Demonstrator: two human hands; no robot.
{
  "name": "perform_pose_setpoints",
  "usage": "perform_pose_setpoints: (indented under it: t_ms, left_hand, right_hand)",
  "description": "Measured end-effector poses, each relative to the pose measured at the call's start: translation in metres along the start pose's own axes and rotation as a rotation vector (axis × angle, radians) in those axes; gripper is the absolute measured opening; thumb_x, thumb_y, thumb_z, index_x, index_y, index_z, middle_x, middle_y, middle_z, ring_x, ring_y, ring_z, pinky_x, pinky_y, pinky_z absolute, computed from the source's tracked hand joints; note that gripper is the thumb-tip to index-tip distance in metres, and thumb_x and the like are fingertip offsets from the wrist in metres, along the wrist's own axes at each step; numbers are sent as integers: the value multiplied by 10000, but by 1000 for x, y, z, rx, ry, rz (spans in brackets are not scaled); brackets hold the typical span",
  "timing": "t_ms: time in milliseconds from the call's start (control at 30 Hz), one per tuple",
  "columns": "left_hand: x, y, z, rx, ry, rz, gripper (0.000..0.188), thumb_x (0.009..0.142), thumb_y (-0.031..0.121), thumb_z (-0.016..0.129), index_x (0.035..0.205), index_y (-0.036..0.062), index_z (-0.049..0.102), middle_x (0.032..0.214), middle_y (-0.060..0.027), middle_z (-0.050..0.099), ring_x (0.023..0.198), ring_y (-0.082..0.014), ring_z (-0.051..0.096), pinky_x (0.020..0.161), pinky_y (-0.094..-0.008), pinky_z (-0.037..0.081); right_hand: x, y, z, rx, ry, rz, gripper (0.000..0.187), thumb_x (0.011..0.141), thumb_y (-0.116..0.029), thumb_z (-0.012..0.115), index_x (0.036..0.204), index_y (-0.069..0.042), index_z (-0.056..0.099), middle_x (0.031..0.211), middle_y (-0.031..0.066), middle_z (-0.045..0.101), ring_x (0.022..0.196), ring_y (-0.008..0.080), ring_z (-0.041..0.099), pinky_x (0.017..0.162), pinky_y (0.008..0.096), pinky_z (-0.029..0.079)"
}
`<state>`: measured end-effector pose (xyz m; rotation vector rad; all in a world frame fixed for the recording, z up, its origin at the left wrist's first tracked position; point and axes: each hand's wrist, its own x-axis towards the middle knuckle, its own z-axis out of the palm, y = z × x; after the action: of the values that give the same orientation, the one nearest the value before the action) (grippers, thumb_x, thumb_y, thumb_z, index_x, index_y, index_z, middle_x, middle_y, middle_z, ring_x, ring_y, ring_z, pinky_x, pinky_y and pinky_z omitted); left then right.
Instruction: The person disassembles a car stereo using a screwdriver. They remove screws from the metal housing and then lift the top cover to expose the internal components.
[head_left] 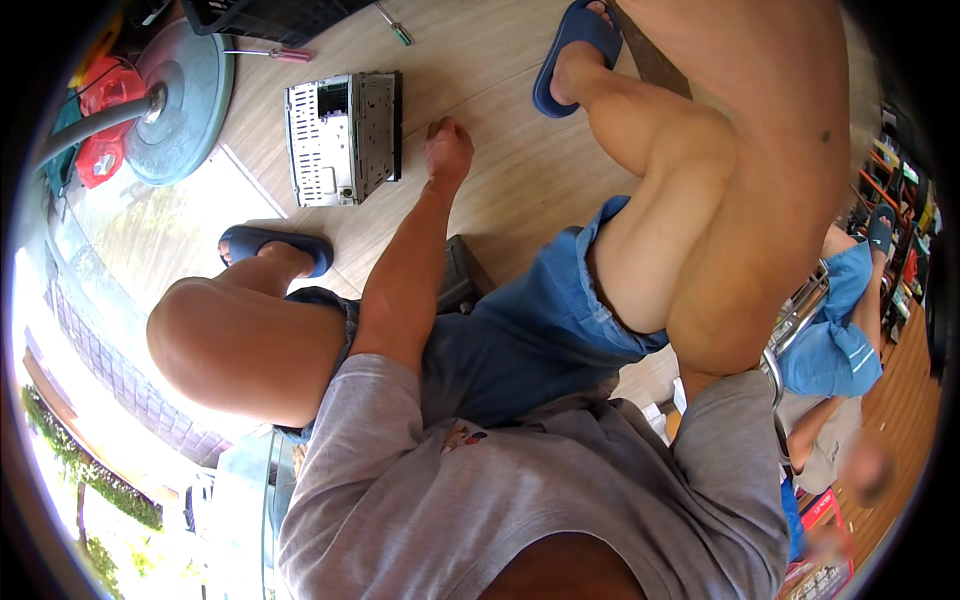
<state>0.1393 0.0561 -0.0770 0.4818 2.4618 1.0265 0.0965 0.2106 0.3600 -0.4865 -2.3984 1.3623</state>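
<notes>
"What was there, starting at the left?"
"A pink-handled screwdriver (290, 55) on the floor (480, 60), then the metal box (345, 140), also on the floor, and a green-handled screwdriver (400, 32)."
"And the hands?"
"The left hand (450, 150) was just right of the box, not touching it, fingers curled together. The right arm (765, 200) ran past the top edge; I couldn't tell the right hand's state."

Wood-grained floor (500, 180) — daylight at left

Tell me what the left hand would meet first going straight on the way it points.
The way looks free to the picture's upper edge: the left hand would seemingly pass over the floor between the green-handled screwdriver and the right slipper. Its height is unclear.
</notes>
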Motion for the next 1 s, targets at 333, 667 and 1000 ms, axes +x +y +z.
perform_pose_setpoints:
  t_ms: [333, 667, 1000]
  left_hand:
    - [-27, 7, -13, -228, -4, -210, 379, 773, 98, 675, 1148, 80, 626, 1057, -148, 618, 953, -335, 626, 866, -421, 503]
    - [-29, 4, -16, -739, 55, -503, 525, 719, 65, 701, 1231, 21, 598, 1091, -116, 657, 1043, -234, 617, 905, -357, 460]
    - [-32, -11, -19, -1048, 8, -662, 546, 786, -79, 587, 1325, -2, 548, 1277, -121, 580, 1157, -235, 571, 966, -312, 465]
  right_hand:
    - [-13, -3, -3, 9, 16, -1, 246, 919, -148, 637, 1078, 41, 641, 893, 91, 658, 753, 137, 589, 659, 262, 476]
    - [-26, -7, -4, 27, 13, -3, 276, 908, -171, 646, 1085, 41, 633, 912, 107, 656, 774, 162, 589, 678, 279, 476]
    - [-32, -13, -12, 46, 14, -14, 307, 898, -194, 655, 1093, 41, 626, 930, 122, 654, 794, 186, 588, 696, 296, 476]
